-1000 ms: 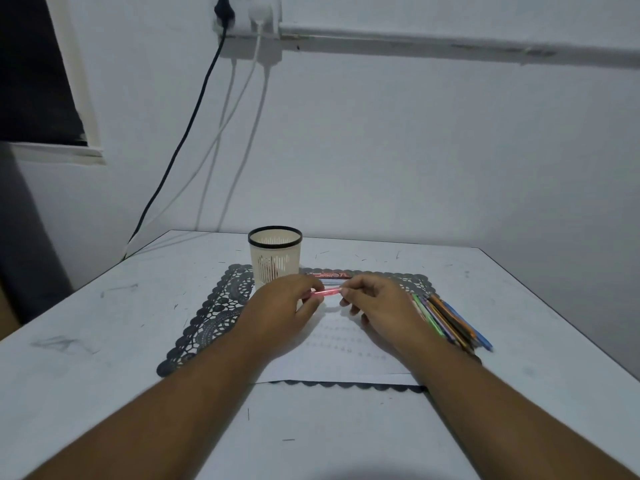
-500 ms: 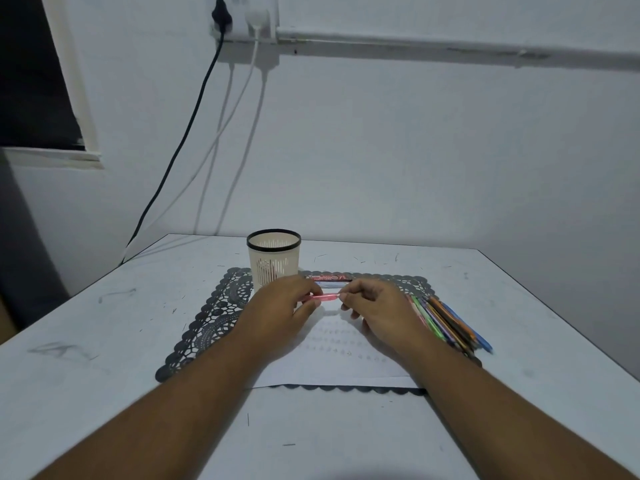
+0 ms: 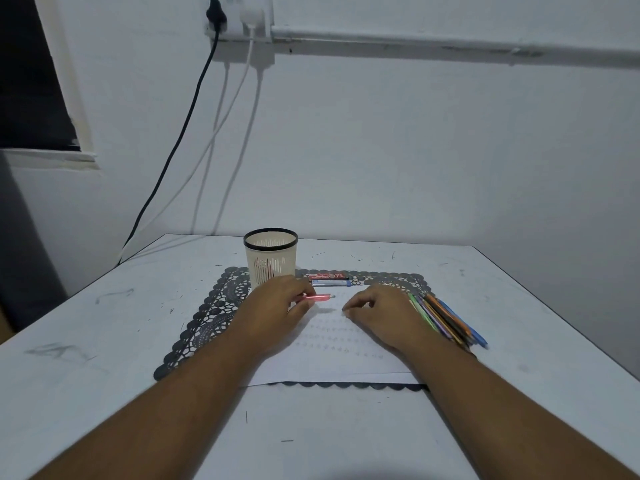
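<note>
My left hand point(image 3: 277, 306) pinches a thin pink pen point(image 3: 320, 297) by its left end, the tip pointing right, just above a white sheet of paper point(image 3: 332, 344). My right hand point(image 3: 381, 315) rests on the paper a little to the right of the pen, apart from it, fingers loosely curled and holding nothing. A cream slotted pen cup point(image 3: 271, 258) with a black rim stands upright just behind my left hand.
A black lace placemat point(image 3: 207, 317) lies under the paper on the white table point(image 3: 86, 341). Several coloured pens point(image 3: 446, 320) lie in a bundle beside my right wrist. Two small lead cases point(image 3: 329, 278) lie behind the paper. Cables hang down the wall at the left.
My right hand has let go of the pink pen and moved right and down onto the paper. The left hand still holds the pen.
</note>
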`<state>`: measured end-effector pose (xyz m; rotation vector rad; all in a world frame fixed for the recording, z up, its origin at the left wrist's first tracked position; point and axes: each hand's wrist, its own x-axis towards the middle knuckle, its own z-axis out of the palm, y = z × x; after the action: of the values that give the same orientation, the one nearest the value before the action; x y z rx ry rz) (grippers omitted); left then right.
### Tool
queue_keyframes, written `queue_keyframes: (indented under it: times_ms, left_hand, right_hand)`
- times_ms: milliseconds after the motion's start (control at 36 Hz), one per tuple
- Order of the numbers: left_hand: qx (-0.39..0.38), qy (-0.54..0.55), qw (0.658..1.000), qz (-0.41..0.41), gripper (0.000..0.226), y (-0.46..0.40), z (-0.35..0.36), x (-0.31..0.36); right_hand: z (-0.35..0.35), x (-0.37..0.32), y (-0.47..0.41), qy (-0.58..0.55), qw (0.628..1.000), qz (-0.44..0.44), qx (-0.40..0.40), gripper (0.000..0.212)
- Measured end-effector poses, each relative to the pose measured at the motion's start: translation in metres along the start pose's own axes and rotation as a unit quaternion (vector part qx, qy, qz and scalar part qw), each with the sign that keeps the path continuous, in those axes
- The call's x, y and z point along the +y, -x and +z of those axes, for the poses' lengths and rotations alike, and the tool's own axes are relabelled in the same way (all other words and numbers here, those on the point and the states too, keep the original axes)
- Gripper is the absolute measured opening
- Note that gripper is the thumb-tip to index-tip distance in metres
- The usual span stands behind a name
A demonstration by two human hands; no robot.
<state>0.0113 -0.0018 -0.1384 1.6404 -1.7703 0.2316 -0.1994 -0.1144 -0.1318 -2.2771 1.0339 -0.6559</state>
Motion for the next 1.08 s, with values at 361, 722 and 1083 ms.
queue_keyframes:
  times_ms: [361,722,1083]
  left_hand:
    - [-0.033,-0.008,0.999,-0.005,0.023,-0.001,-0.001,-0.003]
    - [-0.051,0.023,0.998,-0.002,0.030,-0.002,-0.003,0.003]
    - [-0.049,0.016,0.999,0.010,0.022,-0.002,-0.001,0.002]
  right_hand:
    - [-0.004,-0.004,0.003,0.001,1.000,0.005,0.025,0.018]
    - [-0.001,-0.025,0.014,-0.078,0.996,-0.015,0.045,0.010]
    - [0.001,-0.027,0.017,-0.110,0.993,-0.013,0.039,0.010]
